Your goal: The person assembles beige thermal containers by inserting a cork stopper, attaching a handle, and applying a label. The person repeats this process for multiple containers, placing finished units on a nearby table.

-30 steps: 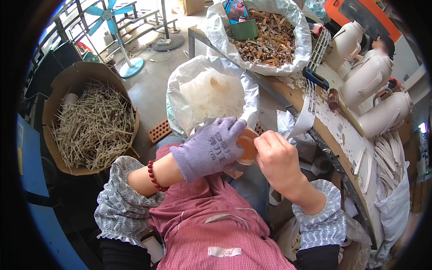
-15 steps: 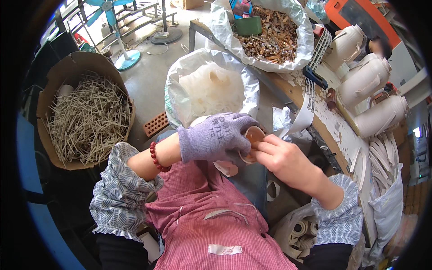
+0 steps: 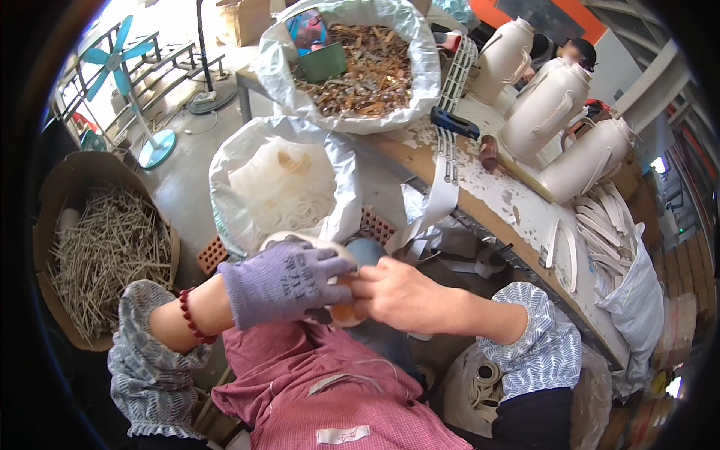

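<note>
My left hand [image 3: 289, 281], in a purple-grey knit glove, is closed around a cream round-mouthed vessel [image 3: 334, 246] above my lap. The glove hides most of the vessel, and an amber-orange tint shows near its mouth. My bare right hand [image 3: 401, 296] meets the left one at that mouth. Its fingertips are pressed together by the rim, and whatever is between them is hidden. Right beyond my hands stands a white-lined sack [image 3: 345, 169] holding translucent whitish rings [image 3: 281, 195].
On the worn table [image 3: 510, 217] at right are cream vacuum flasks [image 3: 547, 109], curved cream strips [image 3: 566, 251] and a blue-black tool [image 3: 455, 122]. A sack of brown scraps [image 3: 375, 67] sits at its far end. Left: a carton of thin sticks [image 3: 105, 262], a fan [image 3: 116, 67]. Bagged cream rings [image 3: 484, 375] lie lower right.
The view has swung right, so the surroundings sit further left. My right fingers have shifted from inside the vessel's mouth to its upper rim, and the opening shows less.
</note>
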{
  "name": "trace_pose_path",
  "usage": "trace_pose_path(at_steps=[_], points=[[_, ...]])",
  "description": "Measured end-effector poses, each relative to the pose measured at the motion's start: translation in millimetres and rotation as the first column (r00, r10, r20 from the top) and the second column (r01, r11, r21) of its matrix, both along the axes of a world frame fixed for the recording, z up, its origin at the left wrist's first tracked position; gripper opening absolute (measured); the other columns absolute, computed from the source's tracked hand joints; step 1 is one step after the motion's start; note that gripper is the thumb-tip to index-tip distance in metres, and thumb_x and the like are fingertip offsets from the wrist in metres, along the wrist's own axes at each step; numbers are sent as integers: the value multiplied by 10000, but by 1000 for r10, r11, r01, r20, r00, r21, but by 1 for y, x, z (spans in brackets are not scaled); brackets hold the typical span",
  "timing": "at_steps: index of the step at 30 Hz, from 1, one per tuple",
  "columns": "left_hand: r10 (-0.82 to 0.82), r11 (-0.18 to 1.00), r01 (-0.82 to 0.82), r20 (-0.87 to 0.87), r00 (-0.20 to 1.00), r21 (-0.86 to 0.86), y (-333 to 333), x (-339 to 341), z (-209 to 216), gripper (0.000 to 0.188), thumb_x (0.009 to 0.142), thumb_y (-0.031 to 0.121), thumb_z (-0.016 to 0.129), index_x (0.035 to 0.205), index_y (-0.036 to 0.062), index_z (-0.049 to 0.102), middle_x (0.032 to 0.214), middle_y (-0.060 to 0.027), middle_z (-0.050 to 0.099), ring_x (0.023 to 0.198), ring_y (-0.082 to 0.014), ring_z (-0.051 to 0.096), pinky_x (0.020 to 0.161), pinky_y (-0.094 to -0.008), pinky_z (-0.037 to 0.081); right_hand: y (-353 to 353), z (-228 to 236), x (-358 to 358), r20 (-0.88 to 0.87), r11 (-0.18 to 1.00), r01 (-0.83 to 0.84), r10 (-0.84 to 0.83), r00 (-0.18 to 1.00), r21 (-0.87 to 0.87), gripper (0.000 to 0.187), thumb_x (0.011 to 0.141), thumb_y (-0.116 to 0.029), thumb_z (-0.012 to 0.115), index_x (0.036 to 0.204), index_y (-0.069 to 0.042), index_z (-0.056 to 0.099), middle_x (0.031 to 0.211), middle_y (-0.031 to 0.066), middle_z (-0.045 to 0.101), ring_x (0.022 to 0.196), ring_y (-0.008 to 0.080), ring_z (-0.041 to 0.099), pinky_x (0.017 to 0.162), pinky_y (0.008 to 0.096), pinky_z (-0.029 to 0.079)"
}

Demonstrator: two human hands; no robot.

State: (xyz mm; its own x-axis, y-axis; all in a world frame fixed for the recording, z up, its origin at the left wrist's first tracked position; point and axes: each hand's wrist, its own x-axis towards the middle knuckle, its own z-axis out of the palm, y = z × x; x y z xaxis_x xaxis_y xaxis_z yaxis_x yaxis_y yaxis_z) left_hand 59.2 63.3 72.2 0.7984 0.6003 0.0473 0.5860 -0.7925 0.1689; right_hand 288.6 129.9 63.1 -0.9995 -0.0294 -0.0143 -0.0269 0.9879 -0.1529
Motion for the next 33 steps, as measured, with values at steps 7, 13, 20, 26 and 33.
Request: trace_pose_path(at_steps=[7, 13, 20, 26, 33], points=[[79, 932, -107, 95, 992, 347, 10, -10, 47, 232, 665, 296, 770, 854, 230, 653, 1241, -37, 549, 1230, -358, 477, 977, -503, 443, 222, -70, 71, -576, 707, 703, -606, 549, -73, 341, 821, -83, 625, 1161, -61, 635, 1216, 78, 621, 1139, 305, 508, 1018, 396, 400], [460, 746, -641, 555, 693, 181, -11, -47, 80, 173, 769, 142, 763, 813, 29, 639, 797, -82, 601, 774, -263, 642, 670, -373, 515, 264, -107, 89, -512, 579, 747, -773, 375, -327, 205, 757, -125, 713, 948, -54, 689, 939, 104, 637, 920, 291, 582, 825, 378, 461], [968, 236, -943, 146, 207, -232, 17, -115, -44, 474, 928, 504, 544, 841, 51, 654, 746, -150, 641, 694, -299, 612, 668, -407, 473, 261, -114, 84, -431, 507, 634, -856, 287, -584, 128, 735, -56, 700, 843, -16, 645, 790, 79, 636, 732, 179, 602, 664, 312, 477], [880, 431, -501, 473, 48, -750, -3, -145, -110, 532, 819, 344, 768, 1226, 44, 602, 1144, -95, 646, 1065, -190, 588, 950, -314, 465, 281, -112, 114, -425, 584, 695, -803, 418, -420, 134, 783, -28, 674, 914, 2, 671, 931, 79, 653, 825, 181, 614, 767, 287, 489], [739, 651, -481, 636, 223, -587, -33, -128, -103, 936, 663, 357, 874, 1444, 141, 406, 1493, -180, 313, 1385, -309, 322, 1135, -426, 317, 304, -127, 130, -439, 635, 624, -770, 464, -455, 187, 805, -37, 664, 990, -9, 672, 980, 75, 648, 909, 187, 607, 819, 303, 474]])
